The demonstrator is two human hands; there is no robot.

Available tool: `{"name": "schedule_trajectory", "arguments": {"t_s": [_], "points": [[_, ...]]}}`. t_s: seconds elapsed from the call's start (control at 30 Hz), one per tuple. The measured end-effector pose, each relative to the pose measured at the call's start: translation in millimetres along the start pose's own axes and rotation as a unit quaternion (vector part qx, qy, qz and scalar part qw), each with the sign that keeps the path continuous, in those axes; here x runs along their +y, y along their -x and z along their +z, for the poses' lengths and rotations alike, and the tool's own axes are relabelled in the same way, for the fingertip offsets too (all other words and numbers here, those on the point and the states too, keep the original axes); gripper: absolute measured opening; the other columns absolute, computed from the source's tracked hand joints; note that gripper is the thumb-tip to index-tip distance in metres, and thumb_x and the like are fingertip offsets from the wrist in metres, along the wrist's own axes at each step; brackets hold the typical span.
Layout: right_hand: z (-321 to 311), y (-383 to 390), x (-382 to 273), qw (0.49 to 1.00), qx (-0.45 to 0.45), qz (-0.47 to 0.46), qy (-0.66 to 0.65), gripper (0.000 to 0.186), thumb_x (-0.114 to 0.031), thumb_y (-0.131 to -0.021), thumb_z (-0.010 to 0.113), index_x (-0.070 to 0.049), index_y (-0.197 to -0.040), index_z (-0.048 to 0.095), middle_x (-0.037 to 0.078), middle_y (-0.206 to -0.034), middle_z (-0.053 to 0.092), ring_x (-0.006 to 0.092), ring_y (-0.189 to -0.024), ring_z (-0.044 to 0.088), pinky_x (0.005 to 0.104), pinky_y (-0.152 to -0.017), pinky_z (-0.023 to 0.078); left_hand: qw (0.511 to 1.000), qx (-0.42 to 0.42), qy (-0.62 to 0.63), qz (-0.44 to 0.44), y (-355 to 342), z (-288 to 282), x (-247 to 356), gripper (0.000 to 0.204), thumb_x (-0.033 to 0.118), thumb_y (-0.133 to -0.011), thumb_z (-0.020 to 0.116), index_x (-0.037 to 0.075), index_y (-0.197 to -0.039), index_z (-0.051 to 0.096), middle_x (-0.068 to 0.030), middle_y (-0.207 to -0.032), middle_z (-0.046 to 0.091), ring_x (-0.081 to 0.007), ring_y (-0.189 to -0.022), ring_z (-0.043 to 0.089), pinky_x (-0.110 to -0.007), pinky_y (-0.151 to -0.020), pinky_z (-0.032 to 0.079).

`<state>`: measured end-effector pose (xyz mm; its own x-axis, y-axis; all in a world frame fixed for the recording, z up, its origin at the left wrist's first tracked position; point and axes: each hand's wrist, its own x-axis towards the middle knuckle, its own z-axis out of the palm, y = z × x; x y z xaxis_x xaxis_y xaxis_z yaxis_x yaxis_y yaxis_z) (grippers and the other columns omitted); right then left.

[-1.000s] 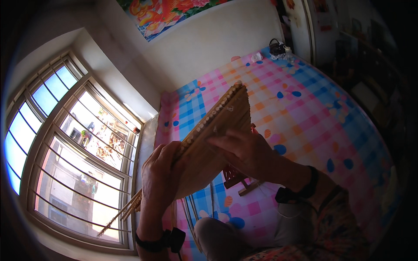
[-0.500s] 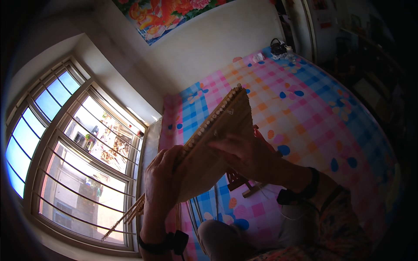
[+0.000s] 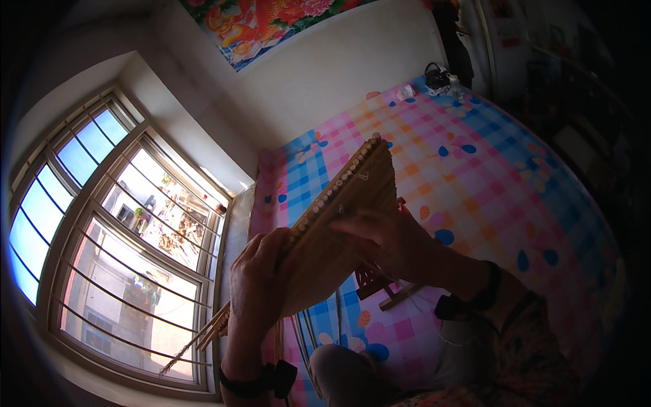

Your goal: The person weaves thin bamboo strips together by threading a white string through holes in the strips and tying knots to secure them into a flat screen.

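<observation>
At the left, some thin straw-coloured stalks with a frayed end (image 3: 220, 321) stick out beyond the left forearm. The left hand (image 3: 256, 275) is closed around the near left edge of a flat, straw-coloured panel made of slender dry stalks laid side by side (image 3: 319, 251). The panel is raised, tilted, between the two hands, above a pink, blue and orange checked cover (image 3: 475, 203). It looks light for its breadth, and probably it is rather stiff, but single stalks may crack or split if they are pinched hard. The surface seems dry and not very slippery. The left edge, with its row of round pale stalk ends, appears a good place to hold, with the fingers spread across several stalks. The right hand (image 3: 400, 247) has its fingers partly bent, close against the face of the panel.

As for what is hard to see: the left thumb is not clear, and the back of the panel is hidden. Near the far corner there is a small pale loop (image 3: 364, 176), perhaps thread. The right fingertips are in shadow, so I cannot tell whether they pinch something. Below this hand, a red-brown openwork object (image 3: 369, 281) is partly covered, and its full shape is uncertain.
</observation>
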<state>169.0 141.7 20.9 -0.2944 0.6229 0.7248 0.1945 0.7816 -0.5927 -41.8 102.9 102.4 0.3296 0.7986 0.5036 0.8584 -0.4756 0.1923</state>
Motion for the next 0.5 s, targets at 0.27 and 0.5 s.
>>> {"name": "schedule_trajectory", "arguments": {"t_s": [0.27,0.5], "points": [[-9,-1,-12,0.997,-0.029,-0.02,0.076,0.031,-0.007,-0.09,0.052,0.0,-0.119,0.058,0.019,-0.094,0.06,0.0368,-0.085,0.063,0.0427,-0.073,0.052,1.0,-0.002,-0.019,0.008,3,3,6,0.028,0.01,-0.081,0.066,0.006,-0.108,0.06,-0.0136,-0.091,0.062,-0.0337,-0.084,0.063,-0.043,-0.074,0.05],[-9,0,-9,0.998,-0.022,-0.017,0.053,0.031,-0.008,-0.09,0.052,0.0,-0.119,0.058,0.019,-0.095,0.06,0.037,-0.086,0.063,0.0421,-0.074,0.052,1.0,-0.01,-0.019,0.001,3,2,7,0.027,0.01,-0.081,0.065,0.006,-0.107,0.06,-0.0141,-0.091,0.063,-0.034,-0.085,0.063,-0.043,-0.074,0.05]]}}
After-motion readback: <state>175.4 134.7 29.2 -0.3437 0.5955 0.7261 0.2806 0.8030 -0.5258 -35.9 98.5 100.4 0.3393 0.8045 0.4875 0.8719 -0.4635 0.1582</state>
